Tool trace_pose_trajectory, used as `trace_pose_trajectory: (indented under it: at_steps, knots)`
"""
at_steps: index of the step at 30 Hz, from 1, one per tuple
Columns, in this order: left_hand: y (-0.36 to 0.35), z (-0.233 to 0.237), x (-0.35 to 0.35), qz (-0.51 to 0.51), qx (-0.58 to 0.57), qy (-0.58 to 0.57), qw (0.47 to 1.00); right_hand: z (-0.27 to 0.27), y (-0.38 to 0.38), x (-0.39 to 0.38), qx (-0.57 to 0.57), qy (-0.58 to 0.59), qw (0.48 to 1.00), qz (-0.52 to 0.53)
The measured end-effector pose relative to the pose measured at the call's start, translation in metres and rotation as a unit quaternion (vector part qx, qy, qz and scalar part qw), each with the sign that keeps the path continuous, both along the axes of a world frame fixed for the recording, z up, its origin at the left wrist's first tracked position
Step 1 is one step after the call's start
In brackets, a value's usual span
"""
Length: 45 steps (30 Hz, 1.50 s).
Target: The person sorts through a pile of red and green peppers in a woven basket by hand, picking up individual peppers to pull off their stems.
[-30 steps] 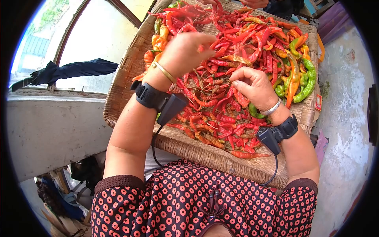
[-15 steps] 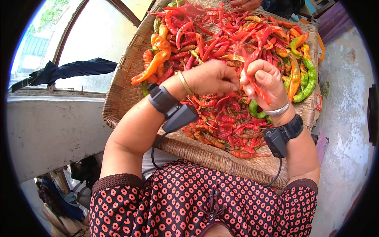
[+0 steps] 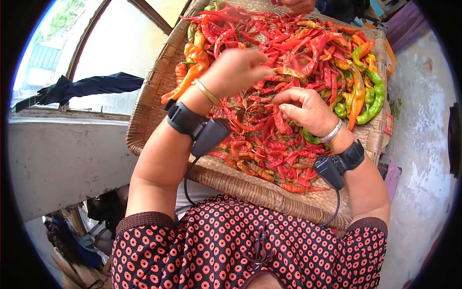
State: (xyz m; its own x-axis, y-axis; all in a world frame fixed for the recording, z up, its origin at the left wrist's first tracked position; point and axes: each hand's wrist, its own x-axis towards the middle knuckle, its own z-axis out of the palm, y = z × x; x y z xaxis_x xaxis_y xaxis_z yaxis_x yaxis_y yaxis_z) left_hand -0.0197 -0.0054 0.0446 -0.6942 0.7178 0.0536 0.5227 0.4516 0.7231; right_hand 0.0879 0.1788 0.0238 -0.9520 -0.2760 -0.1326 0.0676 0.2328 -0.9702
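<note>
My left hand (image 3: 240, 72), blurred by motion, is over the upper left part of the pepper heap, its fingers apart with nothing visible in them. A gold bangle is on that wrist. My right hand (image 3: 308, 111) is lower and to the right, thumb and forefinger pinched at the top of a red pepper (image 3: 278, 118) that hangs over the heap. Red peppers (image 3: 288, 154) fill much of the woven basket tray (image 3: 149, 106). Orange peppers (image 3: 195, 55) lie at its left side, and green ones (image 3: 378, 96) at its right.
Another person's hand (image 3: 299, 5) shows at the far edge of the tray. A dark folded umbrella (image 3: 103, 85) lies by the window at left. A pale wall (image 3: 423, 144) stands to the right. Black devices with cables are strapped to both my wrists.
My left hand has moved up and left, away from my right, and its fingers have opened. My right hand has lowered and shifted left, with a red pepper now hanging below its fingertips.
</note>
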Motion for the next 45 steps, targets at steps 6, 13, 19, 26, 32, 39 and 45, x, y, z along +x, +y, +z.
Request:
trace_pose_trajectory:
  at_steps: [6, 13, 19, 26, 32, 39, 45]
  knots:
    - [0.017, -0.018, 0.02, -0.145, -0.019, -0.069, 0.987, 0.004, 0.0, -0.002, -0.083, -0.088, 0.993, -0.015]
    - [-0.004, -0.011, 0.0, 0.021, -0.098, 0.153, 0.983, -0.018, 0.001, -0.003, 0.095, 0.089, 0.991, -0.007]
    - [0.004, -0.002, 0.006, -0.11, -0.307, 0.131, 0.936, -0.032, -0.01, 0.007, 0.382, 0.301, 0.871, 0.068]
    - [0.017, -0.024, 0.04, -0.264, -0.435, 0.078, 0.858, -0.034, -0.006, 0.004, 0.407, 0.301, 0.857, 0.098]
    - [0.016, -0.031, 0.043, -0.242, -0.438, 0.085, 0.862, -0.017, 0.007, -0.007, 0.21, 0.247, 0.944, 0.053]
    - [0.021, -0.031, 0.048, -0.303, -0.463, 0.076, 0.83, -0.009, 0.014, -0.009, 0.012, -0.03, 0.996, -0.088]
    - [-0.003, 0.015, 0.013, -0.249, -0.303, 0.022, 0.92, -0.01, 0.015, -0.01, 0.049, -0.023, 0.996, -0.076]
